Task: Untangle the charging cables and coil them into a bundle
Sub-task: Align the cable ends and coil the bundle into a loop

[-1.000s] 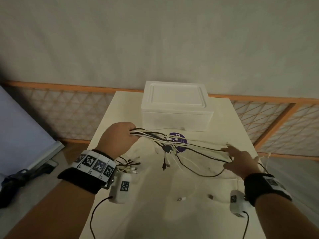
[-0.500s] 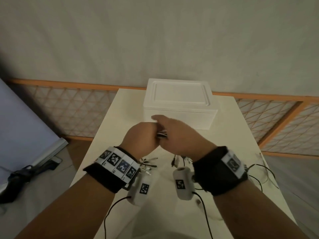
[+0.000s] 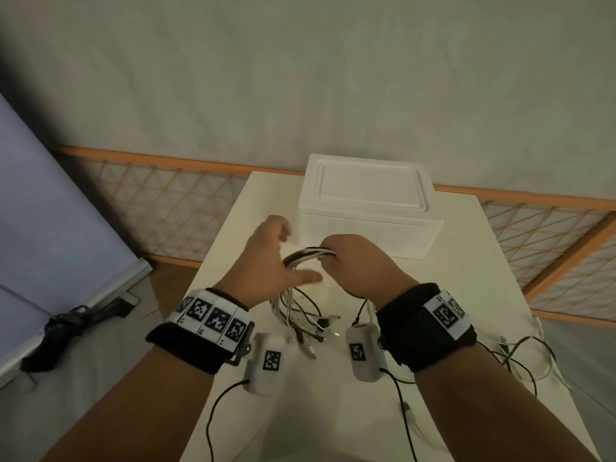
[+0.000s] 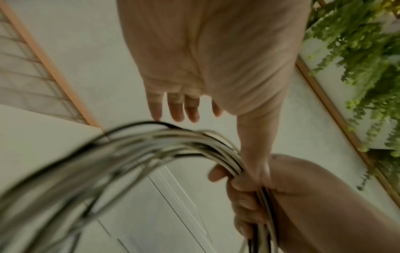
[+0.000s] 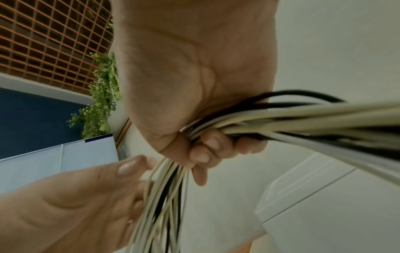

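A bundle of white and black charging cables (image 3: 308, 256) arcs between my hands above the table. My right hand (image 3: 358, 265) grips the bundle in a fist; the right wrist view shows its fingers (image 5: 207, 147) curled round the cables (image 5: 303, 123). My left hand (image 3: 266, 258) is spread wide just left of the loop, fingers straight (image 4: 173, 111), thumb lying along the bundle (image 4: 151, 145). The cable ends with plugs (image 3: 310, 325) hang down onto the table under my hands. The rest of the cables (image 3: 520, 355) trail loose over the table's right edge.
A white foam box (image 3: 366, 211) with its lid on stands just beyond my hands on the cream table (image 3: 466, 295). An orange lattice fence (image 3: 166, 208) runs behind. A pale board (image 3: 50, 211) and a black object (image 3: 66, 328) are on the floor, left.
A second ago the cables were stretched between my parted hands. The hands then met at the bundle. Now my left hand has let go and spread open; the right keeps hold.
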Demonstrator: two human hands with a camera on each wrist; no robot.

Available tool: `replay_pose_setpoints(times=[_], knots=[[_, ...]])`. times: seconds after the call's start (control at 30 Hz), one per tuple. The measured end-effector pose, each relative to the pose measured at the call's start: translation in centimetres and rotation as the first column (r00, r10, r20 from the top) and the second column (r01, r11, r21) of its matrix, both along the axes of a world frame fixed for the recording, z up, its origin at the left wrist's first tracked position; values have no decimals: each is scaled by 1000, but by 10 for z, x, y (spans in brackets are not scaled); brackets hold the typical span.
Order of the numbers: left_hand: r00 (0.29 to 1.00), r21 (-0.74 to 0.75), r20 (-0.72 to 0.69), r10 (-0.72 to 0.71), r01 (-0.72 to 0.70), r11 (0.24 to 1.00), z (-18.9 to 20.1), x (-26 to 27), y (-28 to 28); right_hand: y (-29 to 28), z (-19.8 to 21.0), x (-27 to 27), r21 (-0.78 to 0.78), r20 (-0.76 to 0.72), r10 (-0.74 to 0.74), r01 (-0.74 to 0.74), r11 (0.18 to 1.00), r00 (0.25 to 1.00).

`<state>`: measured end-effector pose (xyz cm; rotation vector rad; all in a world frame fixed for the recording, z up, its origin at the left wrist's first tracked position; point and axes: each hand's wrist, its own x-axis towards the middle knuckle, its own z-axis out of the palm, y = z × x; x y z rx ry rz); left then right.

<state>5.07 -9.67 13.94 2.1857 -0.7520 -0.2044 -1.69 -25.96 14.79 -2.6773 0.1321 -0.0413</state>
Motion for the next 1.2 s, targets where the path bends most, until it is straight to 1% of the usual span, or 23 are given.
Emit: replay_pose_setpoints(times=[0.03, 0.07, 0.1, 0.13, 0.17, 0.2, 0.23, 0.27, 0.3, 0.33, 0.37, 0.4, 0.47, 0.6, 0.67, 0.77, 0.87, 0.93, 1.07, 1.13, 1.2], knots=[[997, -35, 11, 77, -76, 996, -1, 0, 7, -3, -2, 0, 18, 22, -22, 22, 1000, 999], [992, -49, -59, 108, -111, 993, -3, 1, 13, -6, -3, -1, 35, 45, -46, 44, 998, 998], [971, -87, -226, 80, -102, 991, -6, -1, 17, -8, -3, -2, 47, 69, -63, 60, 997, 996], [889, -147, -458, 13, -90, 985, -8, -8, 19, -8, -3, -3, 58, 89, -77, 72, 996, 993], [737, -222, -672, -74, -105, 969, -11, -14, 18, -6, -2, -5, 67, 111, -82, 75, 995, 991], [552, -286, -819, -158, -154, 946, -15, -20, 15, -3, -2, -7, 72, 129, -77, 68, 995, 989], [390, -341, -890, -236, -227, 912, -20, -23, 11, 0, -2, -9, 79, 144, -65, 54, 995, 987], [276, -389, -910, -308, -320, 864, -25, -24, 6, 4, -4, -12, 91, 150, -48, 34, 995, 988], [209, -421, -907, -366, -439, 793, -29, -23, 0, 9, -9, -16, 109, 145, -26, 10, 994, 989], [175, -430, -897, -407, -562, 706, -32, -22, -5, 13, -14, -21, 125, 130, -1, -16, 992, 992], [159, -413, -892, -423, -665, 622, -34, -19, -9, 17, -22, -27, 131, 99, 26, -39, 991, 995], [145, -376, -899, -412, -737, 561, -36, -18, -13, 20, -31, -33, 131, 59, 52, -59, 990, 997], [106, -293, -927, -361, -805, 516, -44, -17, -22, 21, -49, -47, 134, -24, 84, -80, 988, 996], [112, -215, -966, -233, -849, 482, -63, -12, -25, 12, -73, -68, 97, -139, 114, -101, 990, 984], [111, -199, -971, -211, -863, 464, -69, -9, -20, 6, -82, -77, 84, -204, 99, -83, 993, 974], [136, -205, -974, -182, -872, 445, -72, -5, -11, -1, -89, -90, 80, -291, 63, -41, 996, 955], [134, -185, -979, -155, -904, 386, -73, -1, -1, -7, -94, -99, 125, -364, 87, -44, 991, 927], [137, -179, -981, -136, -911, 372, -74, -1, 6, -9, -99, -104, 145, -380, 77, -22, 989, 922], [175, -217, -974, -143, -896, 387, -73, -8, 10, -9, -100, -106, 102, -374, 73, -37, 994, 925], [199, -260, -960, -199, -894, 364, -69, -8, 13, -7, -95, -105, 100, -345, 68, -35, 994, 936], [221, -303, -937, -271, -899, 316, -66, -6, 18, -5, -88, -104, 130, -294, 45, -7, 992, 955]])
